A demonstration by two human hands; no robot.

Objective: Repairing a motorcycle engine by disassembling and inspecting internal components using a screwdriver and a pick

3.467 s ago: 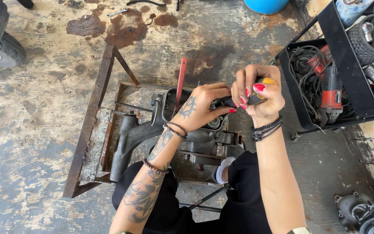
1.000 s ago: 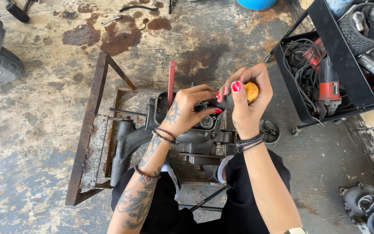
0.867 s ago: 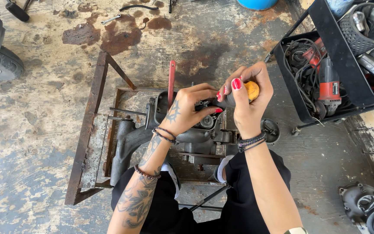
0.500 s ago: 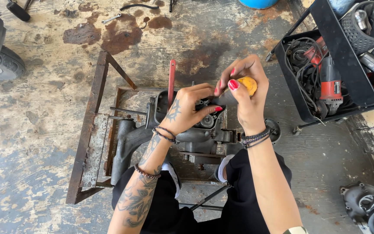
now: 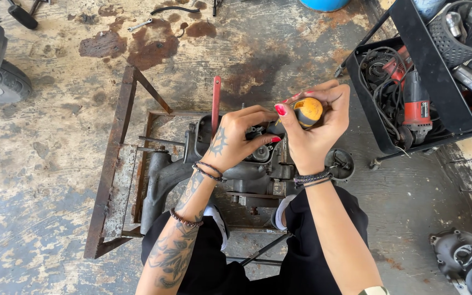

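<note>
My right hand (image 5: 317, 134) grips the orange-and-black handle of a screwdriver (image 5: 307, 111), held above a greasy grey engine block (image 5: 247, 169). My left hand (image 5: 236, 136) is closed around the lower part of the tool near its shaft, resting against the top of the engine. The tool's tip is hidden behind my fingers. The engine sits in a rusty metal frame (image 5: 117, 158) on the stained concrete floor. A red lever (image 5: 216, 104) sticks up from the engine just left of my hands.
A black wire cart (image 5: 411, 82) at the right holds a red angle grinder (image 5: 415, 104) and tangled cables. A wheel (image 5: 1, 82) is at the far left. Grey engine covers (image 5: 465, 257) lie at the bottom right. A wrench (image 5: 140, 24) lies on the floor at the top.
My right hand has turned on the screwdriver handle, so more of the orange end now shows. My left hand stays on the tool at the engine. The view shifted slightly.
</note>
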